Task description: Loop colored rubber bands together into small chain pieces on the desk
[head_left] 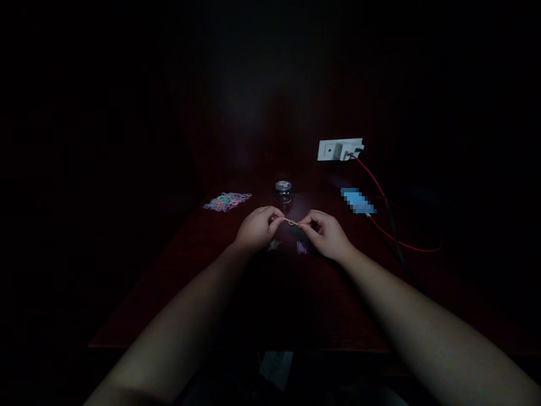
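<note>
A thin yellow rubber band [290, 221] is stretched between my two hands above the dark red table. My left hand [258, 226] pinches its left end with thumb and forefinger. Its right end is pinched in the fingertips of my right hand [324, 232]. Just under the band, a small pinkish loop [291, 224] shows, but I cannot tell whether it touches the band. Close to my left hand lies a little bunch of pale bands [274, 245]. A bunch of purple bands [301, 247] lies beside my right hand.
A heap of multicoloured bands [227, 201] is at the back left of the table [186, 270]. Behind my hands stands a small round clear jar [283, 192]. To the right, a blurred-out phone-like device [357, 201] has a red cable [382, 194] running near the wall socket [329, 150].
</note>
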The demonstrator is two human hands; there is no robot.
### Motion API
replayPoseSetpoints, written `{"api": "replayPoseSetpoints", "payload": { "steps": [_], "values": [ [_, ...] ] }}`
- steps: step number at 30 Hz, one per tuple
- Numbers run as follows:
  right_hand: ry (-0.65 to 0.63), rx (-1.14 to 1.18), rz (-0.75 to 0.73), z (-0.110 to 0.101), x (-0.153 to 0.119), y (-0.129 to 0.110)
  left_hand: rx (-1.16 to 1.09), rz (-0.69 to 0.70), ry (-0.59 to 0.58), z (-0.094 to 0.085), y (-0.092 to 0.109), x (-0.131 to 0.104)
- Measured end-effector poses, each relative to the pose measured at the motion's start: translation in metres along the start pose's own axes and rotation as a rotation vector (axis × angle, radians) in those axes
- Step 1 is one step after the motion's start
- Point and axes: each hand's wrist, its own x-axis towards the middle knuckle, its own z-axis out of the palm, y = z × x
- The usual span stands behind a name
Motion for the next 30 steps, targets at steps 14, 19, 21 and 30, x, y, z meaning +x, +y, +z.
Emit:
{"api": "replayPoseSetpoints", "payload": {
  "steps": [14, 19, 21, 30],
  "values": [
    [0.146, 0.184, 0.142, 0.004, 0.003, 0.013, 0.133, -0.169, 0.099, -0.003, -0.073, 0.001],
    [0.157, 0.175, 0.161, 0.006, 0.003, 0.013, 0.165, -0.147, 0.026, 0.012, -0.07, 0.008],
    [0.173, 0.173, 0.165, 0.005, 0.004, 0.012, 0.179, -0.151, 0.017, 0.014, -0.072, 0.009],
    [0.18, 0.175, 0.175, 0.005, 0.004, 0.004, 0.177, -0.13, -0.033, 0.018, -0.075, 0.009]
  ]
}}
